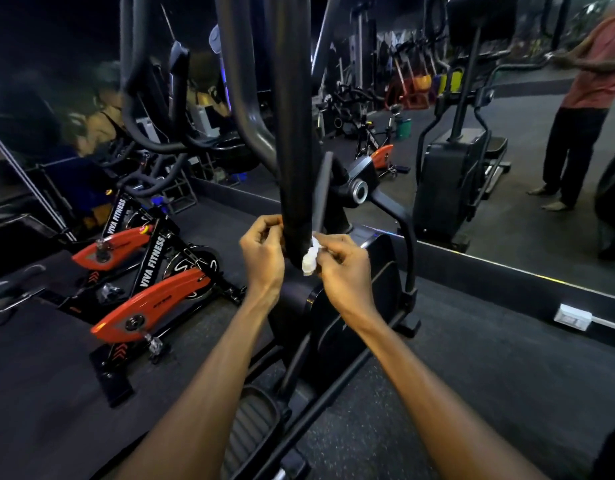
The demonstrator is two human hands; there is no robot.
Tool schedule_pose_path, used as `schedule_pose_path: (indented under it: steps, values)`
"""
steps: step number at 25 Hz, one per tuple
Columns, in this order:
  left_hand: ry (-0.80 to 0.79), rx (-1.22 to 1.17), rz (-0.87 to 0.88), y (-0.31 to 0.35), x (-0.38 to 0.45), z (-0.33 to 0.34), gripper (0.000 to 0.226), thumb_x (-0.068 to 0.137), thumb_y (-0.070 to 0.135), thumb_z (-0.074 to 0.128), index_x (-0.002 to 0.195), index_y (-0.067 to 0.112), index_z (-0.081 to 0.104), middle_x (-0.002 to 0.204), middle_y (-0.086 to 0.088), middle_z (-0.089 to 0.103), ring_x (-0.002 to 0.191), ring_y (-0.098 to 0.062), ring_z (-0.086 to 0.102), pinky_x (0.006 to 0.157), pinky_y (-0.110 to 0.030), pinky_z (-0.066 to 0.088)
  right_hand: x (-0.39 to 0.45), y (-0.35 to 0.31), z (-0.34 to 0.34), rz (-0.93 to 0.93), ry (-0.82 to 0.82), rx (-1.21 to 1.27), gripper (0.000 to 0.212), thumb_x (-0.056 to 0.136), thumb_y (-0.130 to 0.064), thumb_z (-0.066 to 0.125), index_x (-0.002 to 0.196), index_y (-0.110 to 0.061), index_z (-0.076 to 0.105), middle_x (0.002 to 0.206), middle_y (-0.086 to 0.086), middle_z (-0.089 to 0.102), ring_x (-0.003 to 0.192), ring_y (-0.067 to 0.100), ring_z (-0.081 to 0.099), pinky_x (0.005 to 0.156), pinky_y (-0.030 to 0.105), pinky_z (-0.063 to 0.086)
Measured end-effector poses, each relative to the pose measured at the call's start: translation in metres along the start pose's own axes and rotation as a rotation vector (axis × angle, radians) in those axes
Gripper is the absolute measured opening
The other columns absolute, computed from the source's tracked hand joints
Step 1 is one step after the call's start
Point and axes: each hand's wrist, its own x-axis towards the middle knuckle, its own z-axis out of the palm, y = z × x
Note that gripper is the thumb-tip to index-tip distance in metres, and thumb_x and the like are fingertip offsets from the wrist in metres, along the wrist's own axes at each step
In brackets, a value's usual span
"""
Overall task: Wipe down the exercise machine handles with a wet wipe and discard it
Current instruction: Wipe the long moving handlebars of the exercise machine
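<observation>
Head view is showing the wiping step: right hand (337, 261) is pinching the bunched wipe (310, 259) against the black handle (294, 140), left hand (262, 251) is curling around it, seemingly needing an upward stroke next.

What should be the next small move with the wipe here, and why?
Probably slide the wet wipe up along the black handle bar. The right hand pinches the wipe against the bar's lower end, the left hand holds the bar's other side, and the long stretch above is not covered yet.
</observation>
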Motion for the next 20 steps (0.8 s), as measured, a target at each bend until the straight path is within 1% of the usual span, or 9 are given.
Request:
schedule_pose_path:
  steps: [4,6,8,10,12,14,15,17,20]
  values:
    - [0.054,0.034,-0.032,-0.006,0.004,0.006,0.031,0.080,0.010,0.048,0.063,0.030,0.064,0.058,0.011,0.056,0.055,-0.004,0.047,0.051,-0.019,0.038,0.027,0.015,-0.004,0.016,-0.127,-0.201,0.036,0.089,0.007,0.055,0.111,-0.012,0.076,0.109,0.001,0.063,0.104,0.017,0.064,0.096,0.034,0.052]
    - [0.088,0.061,-0.017,-0.014,0.005,0.006,0.027,0.082,0.014,0.048,0.067,0.031,0.063,0.073,0.002,0.055,0.066,-0.009,0.047,0.062,-0.024,0.037,0.033,0.013,-0.002,-0.032,-0.182,-0.150,0.037,0.085,0.010,0.053,0.102,-0.011,0.078,0.107,-0.004,0.060,0.103,0.011,0.063,0.092,0.030,0.054]
    - [0.108,0.125,0.034,-0.021,0.006,0.007,0.026,0.084,0.016,0.046,0.074,0.032,0.063,0.085,-0.002,0.054,0.078,-0.010,0.049,0.074,-0.027,0.039,0.039,0.014,-0.004,-0.174,-0.241,-0.129,0.036,0.081,0.010,0.053,0.095,-0.011,0.079,0.103,-0.006,0.064,0.098,0.006,0.063,0.085,0.024,0.054]
    - [0.139,0.117,0.043,-0.024,0.008,0.010,0.025,0.085,0.016,0.044,0.076,0.030,0.063,0.088,-0.005,0.053,0.083,-0.013,0.048,0.080,-0.033,0.037,0.059,0.024,-0.010,-0.262,-0.298,-0.193,0.035,0.082,0.014,0.054,0.096,-0.006,0.079,0.103,0.005,0.065,0.098,0.015,0.064,0.087,0.026,0.052]
    - [0.157,0.053,0.007,-0.026,0.009,0.013,0.024,0.085,0.018,0.043,0.076,0.026,0.063,0.089,-0.019,0.052,0.086,-0.024,0.045,0.080,-0.041,0.034,0.082,0.031,-0.014,-0.285,-0.353,-0.270,0.034,0.083,0.016,0.054,0.100,-0.001,0.077,0.104,0.015,0.062,0.099,0.025,0.063,0.092,0.032,0.052]
    - [0.165,0.005,-0.025,-0.030,0.006,0.014,0.019,0.083,0.024,0.047,0.081,0.018,0.065,0.094,-0.033,0.054,0.088,-0.030,0.046,0.080,-0.050,0.036,0.089,0.031,-0.012,-0.406,-0.466,-0.331,0.034,0.081,0.016,0.054,0.100,-0.002,0.077,0.109,0.013,0.063,0.098,0.025,0.063,0.089,0.033,0.052]
    - [0.166,-0.018,-0.033,-0.034,0.005,0.014,0.020,0.080,0.029,0.051,0.083,0.014,0.065,0.094,-0.034,0.054,0.087,-0.032,0.046,0.077,-0.052,0.037,0.088,0.032,-0.010,-0.521,-0.527,-0.374,0.035,0.079,0.015,0.055,0.098,-0.005,0.078,0.110,0.010,0.066,0.095,0.023,0.062,0.084,0.029,0.050]
    - [0.169,-0.046,-0.037,-0.033,0.004,0.018,0.032,0.073,0.037,0.055,0.084,0.007,0.061,0.087,-0.024,0.051,0.081,-0.032,0.042,0.068,-0.044,0.035,0.098,0.042,-0.010,-0.702,-0.583,-0.455,0.036,0.076,0.014,0.058,0.097,-0.008,0.078,0.110,0.005,0.073,0.091,0.021,0.063,0.081,0.022,0.039]
    - [0.180,-0.099,-0.071,-0.030,0.005,0.024,0.041,0.065,0.041,0.058,0.084,0.004,0.062,0.082,-0.018,0.053,0.073,-0.029,0.042,0.060,-0.034,0.036,0.135,0.048,-0.011,-0.710,-0.479,-0.534,0.035,0.076,0.013,0.061,0.100,-0.006,0.077,0.112,0.007,0.075,0.101,0.023,0.071,0.080,0.032,0.048]
